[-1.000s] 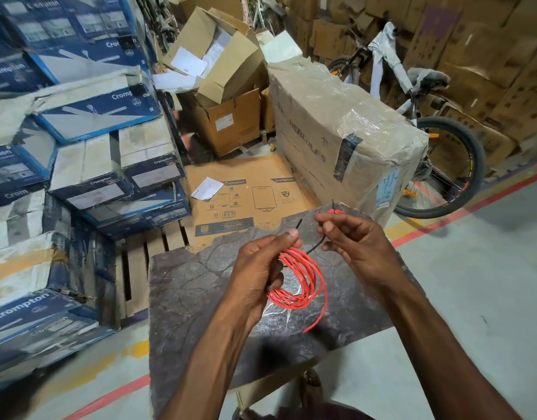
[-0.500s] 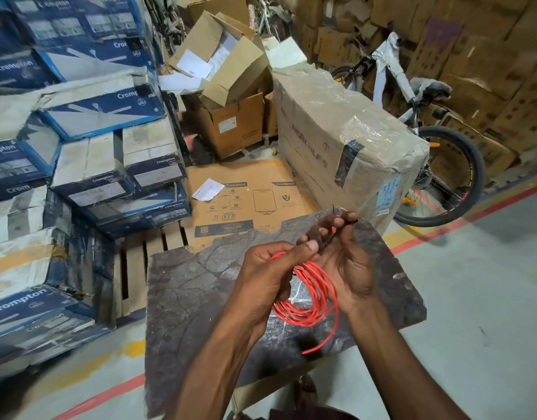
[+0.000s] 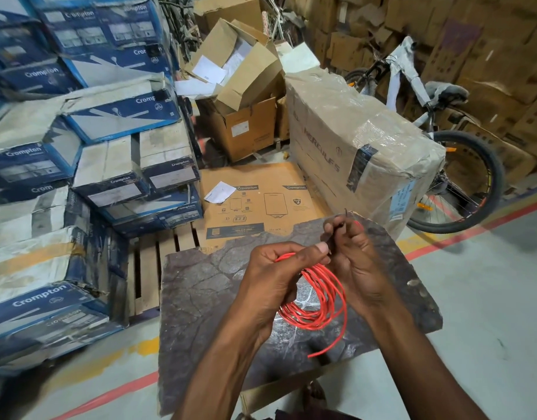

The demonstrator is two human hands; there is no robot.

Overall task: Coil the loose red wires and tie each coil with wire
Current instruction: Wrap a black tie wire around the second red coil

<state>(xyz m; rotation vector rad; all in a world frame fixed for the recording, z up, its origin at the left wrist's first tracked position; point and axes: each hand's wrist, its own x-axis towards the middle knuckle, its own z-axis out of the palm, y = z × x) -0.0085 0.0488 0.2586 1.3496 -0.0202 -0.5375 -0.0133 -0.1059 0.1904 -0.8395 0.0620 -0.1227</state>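
Head view: left hand (image 3: 276,277) fingers are clamping the red coil (image 3: 336,294) above the table (image 3: 200,298). Right hand (image 3: 362,265) fingers are pinching the tie wire (image 3: 346,212) just above the left thumb. Tying looks underway; next it likely needs twisting tight.

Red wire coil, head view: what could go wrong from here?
1. The left hand grips the coiled red wire at its top only; the lower loops hang free and could spring apart if that grip eases.
2. The loose red tail end dangles below the coil and may end up outside the tie.
3. The right hand pinches the thin dark tie wire by fingertips; it could slip before being twisted tight.
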